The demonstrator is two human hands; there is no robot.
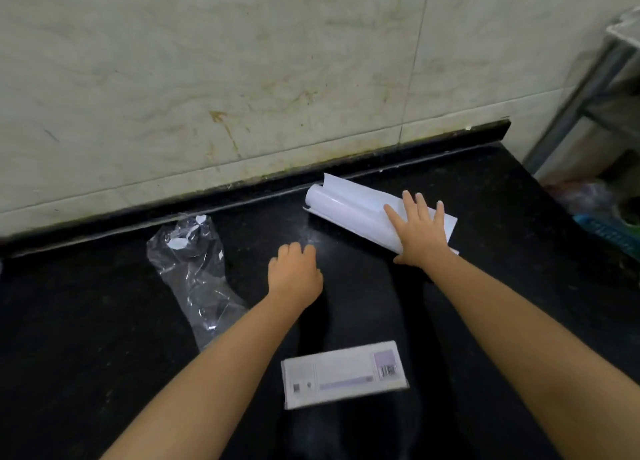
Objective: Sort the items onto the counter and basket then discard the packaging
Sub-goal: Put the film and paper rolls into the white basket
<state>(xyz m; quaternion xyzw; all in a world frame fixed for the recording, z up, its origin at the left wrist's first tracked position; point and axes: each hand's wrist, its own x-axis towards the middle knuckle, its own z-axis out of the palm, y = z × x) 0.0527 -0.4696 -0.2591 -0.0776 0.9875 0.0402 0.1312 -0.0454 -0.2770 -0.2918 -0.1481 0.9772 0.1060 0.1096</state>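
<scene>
Where the black counter (104, 321) fills the lower two thirds of the frame, four entries are logged. Item one: white roll (356, 214), partly unrolled, lying at centre right close to the raised back edge, its tube end pointing toward upper left. Right hand (420, 233): fingers straight and spread, palm flat on the near end of the roll, pressing rather than grasping. Left hand (294, 276): at frame centre, fingers curled under with knuckles up, holding nothing visible, just beside the roll but apart from it. Item two: clear plastic bag (194, 272), crumpled and flattened, at centre left, running from the back edge toward the left forearm. Item three: flat white box (344, 373) with barcode label, at lower centre between the forearms. Backdrop: stained pale tiled wall (207, 79), upper frame. Blue basket (609, 233), blurred, at right edge beyond the counter.
</scene>
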